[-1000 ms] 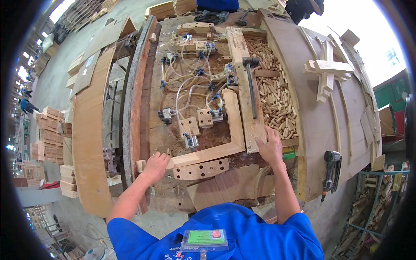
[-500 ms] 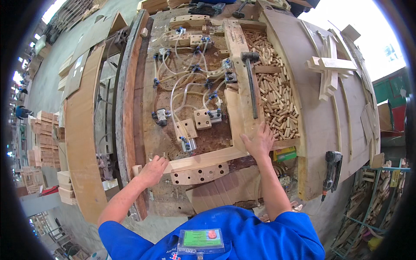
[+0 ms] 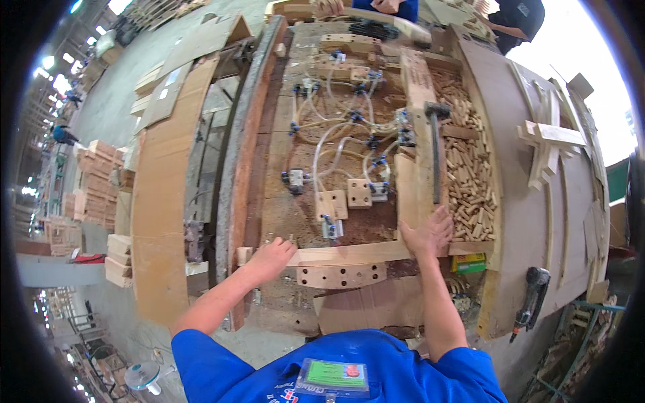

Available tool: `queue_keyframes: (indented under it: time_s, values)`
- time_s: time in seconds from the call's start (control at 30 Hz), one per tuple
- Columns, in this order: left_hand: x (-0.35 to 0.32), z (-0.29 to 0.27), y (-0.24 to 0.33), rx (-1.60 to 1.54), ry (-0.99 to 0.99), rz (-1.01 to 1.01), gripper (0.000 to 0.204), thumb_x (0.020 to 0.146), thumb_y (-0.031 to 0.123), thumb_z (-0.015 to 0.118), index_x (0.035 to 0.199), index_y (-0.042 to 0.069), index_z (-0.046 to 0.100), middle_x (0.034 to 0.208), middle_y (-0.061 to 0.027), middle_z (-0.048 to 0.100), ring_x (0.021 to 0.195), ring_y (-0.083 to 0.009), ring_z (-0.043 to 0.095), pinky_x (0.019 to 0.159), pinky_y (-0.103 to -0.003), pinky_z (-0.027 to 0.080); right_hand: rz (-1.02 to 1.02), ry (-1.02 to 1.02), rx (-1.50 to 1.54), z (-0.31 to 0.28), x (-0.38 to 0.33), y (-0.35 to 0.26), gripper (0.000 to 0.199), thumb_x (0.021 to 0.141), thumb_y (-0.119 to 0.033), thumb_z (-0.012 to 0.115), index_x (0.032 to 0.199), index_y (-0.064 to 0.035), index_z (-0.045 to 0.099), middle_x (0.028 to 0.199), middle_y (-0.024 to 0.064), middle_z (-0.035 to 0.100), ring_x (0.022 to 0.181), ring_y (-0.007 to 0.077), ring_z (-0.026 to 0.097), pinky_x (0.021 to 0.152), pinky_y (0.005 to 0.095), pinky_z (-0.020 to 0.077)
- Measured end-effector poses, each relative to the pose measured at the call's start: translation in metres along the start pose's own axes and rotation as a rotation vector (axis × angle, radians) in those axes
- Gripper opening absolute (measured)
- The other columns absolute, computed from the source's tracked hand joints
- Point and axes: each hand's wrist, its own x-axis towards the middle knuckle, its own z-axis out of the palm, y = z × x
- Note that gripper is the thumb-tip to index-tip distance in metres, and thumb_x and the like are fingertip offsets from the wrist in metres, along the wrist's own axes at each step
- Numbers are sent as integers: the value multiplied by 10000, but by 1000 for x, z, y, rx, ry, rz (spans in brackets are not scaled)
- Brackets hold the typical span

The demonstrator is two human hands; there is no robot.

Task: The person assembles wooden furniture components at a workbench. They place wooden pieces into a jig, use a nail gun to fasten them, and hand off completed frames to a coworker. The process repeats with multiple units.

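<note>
A pale wooden rail [image 3: 353,254] lies across the near end of the clamping jig [image 3: 285,218]. My left hand [image 3: 270,259] is closed at its left end, fingers curled against the wood. At the other end my right hand [image 3: 428,233] rests with fingers stretched and thumb apart, over the corner where a long upright wooden piece [image 3: 407,181] meets the rail. Just nearer to me sits a curved wooden block with holes [image 3: 341,275]. Small pneumatic cylinders [image 3: 332,228] with clear hoses and drilled wooden blocks [image 3: 359,193] fill the jig's middle.
A black hammer [image 3: 436,148] lies on the right-hand beam, beside a trough of wooden dowels [image 3: 470,181]. Farther right are stacked wood pieces [image 3: 551,138] and a power driver [image 3: 534,299]. A co-worker's hands [image 3: 329,7] show at the far end; another person [image 3: 517,23] stands far right.
My view has shifted, so the bench sits farther right and lower. The rail lies more level across the jig, both hands staying at its ends. Other people have come into view at the far end.
</note>
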Motion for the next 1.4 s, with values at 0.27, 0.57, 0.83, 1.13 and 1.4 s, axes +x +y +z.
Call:
queue_keyframes:
  time_s: [0.27,0.57,0.83,1.13,1.4]
  values:
    - [64,-69,-44,-439,452,-550,460,901,289,811,1276,48,697,1046,-184,749,974,-362,725,858,-478,569,-31,67,47,7,0,11,1400,713,-649,863,1690,-16,87,1669,379,197,1565,536,191,1284,606,156]
    - [126,-45,-71,-428,678,-432,214,877,175,812,1028,38,749,933,-204,745,909,-410,720,813,-498,565,34,2,29,1,3,3,1390,709,-649,860,1701,-60,84,1675,366,171,1566,530,183,1287,595,158]
    - [124,-41,-69,-336,755,-421,217,887,194,807,1041,49,756,940,-204,750,848,-396,719,762,-449,565,-8,15,64,-7,-4,0,1361,732,-609,862,1691,-29,90,1662,391,179,1561,549,172,1286,608,132]
    - [73,-18,11,-639,887,-657,347,978,220,740,1257,16,702,897,-160,761,809,-308,741,756,-415,568,-299,281,299,-30,-39,95,874,861,-385,838,1531,39,470,1544,352,451,1434,496,440,1203,547,357]
    - [3,32,143,-611,893,-628,207,994,199,699,1101,28,741,905,-173,750,821,-325,741,754,-436,581,4,218,226,-49,-133,261,602,877,-190,800,1398,22,585,1323,272,592,1257,456,559,1071,519,461]
